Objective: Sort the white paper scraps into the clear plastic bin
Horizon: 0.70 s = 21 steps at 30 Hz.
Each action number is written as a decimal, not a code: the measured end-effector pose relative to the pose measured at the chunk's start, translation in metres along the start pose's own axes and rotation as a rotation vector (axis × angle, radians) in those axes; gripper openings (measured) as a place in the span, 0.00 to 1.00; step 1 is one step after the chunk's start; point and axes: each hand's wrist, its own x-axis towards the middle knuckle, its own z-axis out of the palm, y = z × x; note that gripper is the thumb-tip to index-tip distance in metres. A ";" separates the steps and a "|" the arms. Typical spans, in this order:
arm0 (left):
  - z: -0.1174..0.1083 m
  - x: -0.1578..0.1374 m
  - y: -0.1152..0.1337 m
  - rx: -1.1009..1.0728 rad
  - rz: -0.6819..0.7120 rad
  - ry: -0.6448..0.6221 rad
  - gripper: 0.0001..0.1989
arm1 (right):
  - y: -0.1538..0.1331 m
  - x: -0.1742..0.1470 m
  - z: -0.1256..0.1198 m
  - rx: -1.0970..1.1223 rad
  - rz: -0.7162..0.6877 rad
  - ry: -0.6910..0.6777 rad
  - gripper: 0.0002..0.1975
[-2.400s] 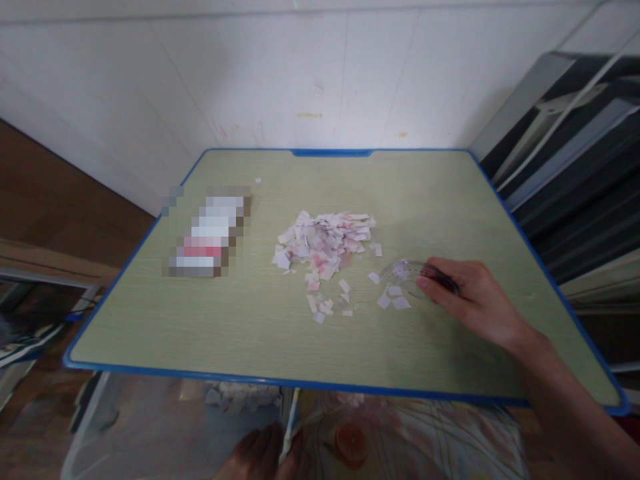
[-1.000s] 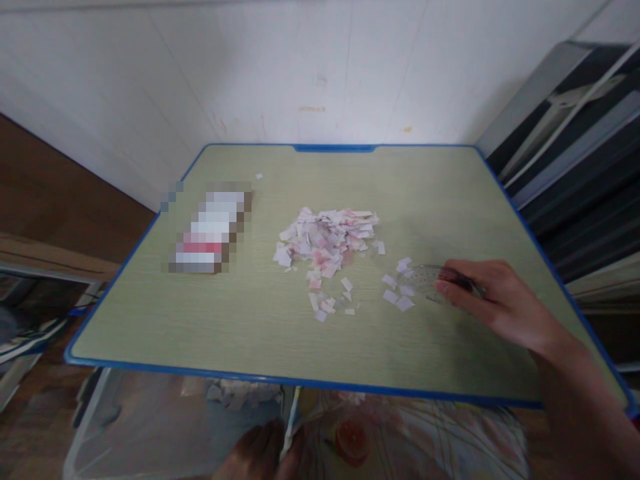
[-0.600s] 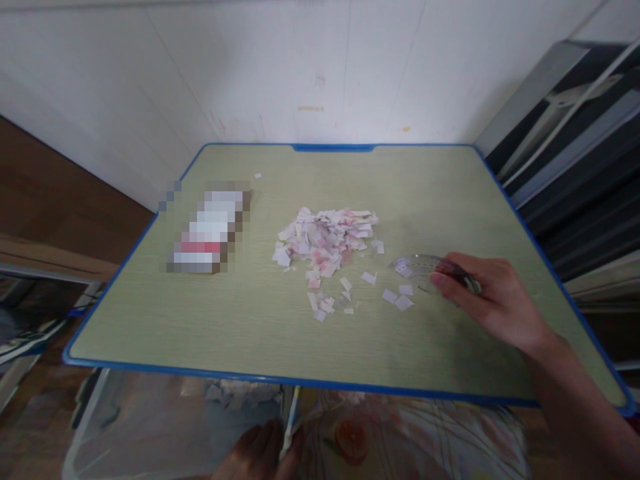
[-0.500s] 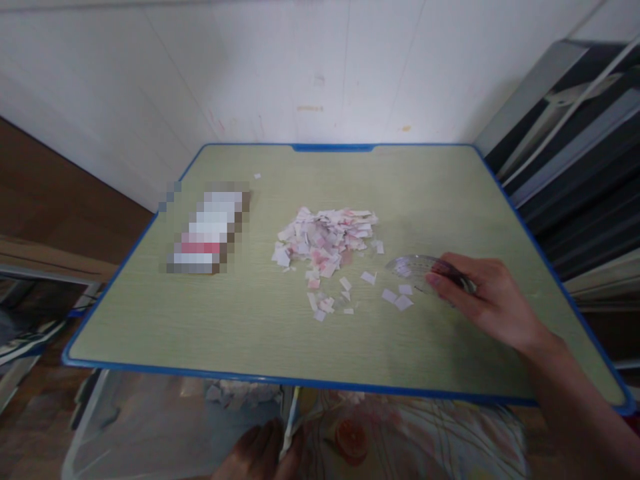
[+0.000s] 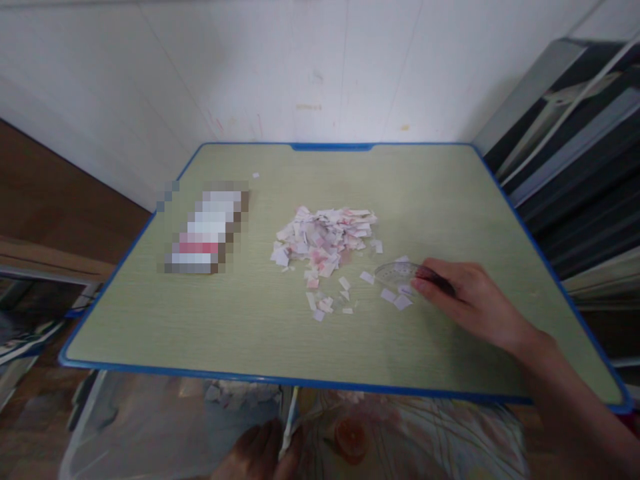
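My right hand [image 5: 457, 297] is closed around one end of a clear plastic protractor [image 5: 395, 273], whose curved edge points left. The protractor is over a few loose paper scraps [image 5: 395, 298] on the right of the table. To its left is a heap of small white and pink paper pieces [image 5: 325, 237], with several scraps spread in front of it. Below the table's front edge, my left hand [image 5: 260, 453] grips the rim of a translucent plastic bin [image 5: 145, 427]. Paper scraps lie inside the bin, partly hidden by the table.
The folding table [image 5: 225, 333] has a pale green top and blue edging against a white wall [image 5: 280, 67]. A blurred-out flat object [image 5: 205, 230] rests on its left side. Patterned cloth [image 5: 425, 433] with more scraps is below the front edge. Dark panels [image 5: 590, 133] lean at right.
My right hand has moved slightly left with the protractor, which now shows flatter over the loose scraps. My left hand stays at the bin's rim.
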 end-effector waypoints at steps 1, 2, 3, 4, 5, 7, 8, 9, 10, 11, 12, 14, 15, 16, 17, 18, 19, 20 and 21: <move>0.001 -0.001 0.000 -0.003 -0.001 0.004 0.18 | 0.000 0.000 0.000 0.004 -0.007 -0.011 0.10; 0.001 -0.002 0.000 -0.004 0.000 0.010 0.18 | 0.000 -0.001 -0.001 0.008 -0.013 -0.016 0.10; 0.002 -0.002 0.001 -0.007 0.001 0.013 0.17 | 0.000 -0.001 -0.002 0.012 -0.017 -0.016 0.11; 0.002 -0.003 0.001 -0.012 0.003 0.011 0.17 | 0.001 -0.002 -0.003 0.013 -0.016 -0.011 0.11; 0.002 -0.003 0.001 -0.014 0.001 0.012 0.17 | 0.001 -0.003 -0.004 0.010 -0.010 0.001 0.11; 0.002 -0.003 0.001 -0.022 -0.004 0.007 0.17 | 0.002 -0.004 -0.005 -0.002 0.001 0.023 0.11; 0.002 -0.003 0.001 -0.024 -0.008 0.008 0.17 | 0.003 -0.004 -0.006 -0.007 0.007 0.028 0.11; 0.002 -0.002 0.001 -0.027 -0.005 -0.001 0.17 | 0.003 -0.005 -0.007 -0.010 0.012 0.029 0.12; 0.002 -0.002 0.001 -0.026 -0.003 -0.003 0.17 | 0.004 -0.005 -0.007 -0.011 0.014 0.027 0.12; 0.001 -0.001 0.000 -0.022 0.000 -0.002 0.17 | 0.005 -0.005 -0.008 -0.013 0.015 0.025 0.12; 0.001 -0.001 0.000 -0.017 0.003 0.001 0.17 | 0.006 -0.005 -0.009 -0.018 0.017 0.028 0.12; 0.000 0.000 0.000 -0.010 -0.001 0.010 0.17 | 0.009 -0.006 -0.011 -0.035 0.020 0.042 0.13; -0.001 0.000 0.000 -0.011 0.001 0.007 0.17 | 0.011 -0.007 -0.012 -0.045 0.024 0.050 0.13; -0.001 0.000 0.000 -0.013 0.004 0.004 0.17 | 0.012 -0.008 -0.014 -0.052 0.028 0.056 0.13; -0.001 0.000 0.000 -0.017 0.006 0.000 0.17 | 0.013 -0.009 -0.015 -0.060 0.034 0.057 0.13; -0.001 0.000 0.000 -0.022 0.009 -0.004 0.17 | 0.014 -0.009 -0.016 -0.070 0.040 0.064 0.13; -0.001 0.001 0.000 -0.024 0.007 0.004 0.17 | 0.013 -0.010 -0.017 -0.083 0.046 0.080 0.13; -0.001 0.001 -0.001 -0.025 0.007 0.003 0.17 | 0.012 -0.010 -0.017 -0.092 0.053 0.104 0.13; -0.001 0.001 -0.001 -0.025 0.007 0.004 0.17 | 0.010 -0.010 -0.016 -0.094 0.054 0.132 0.13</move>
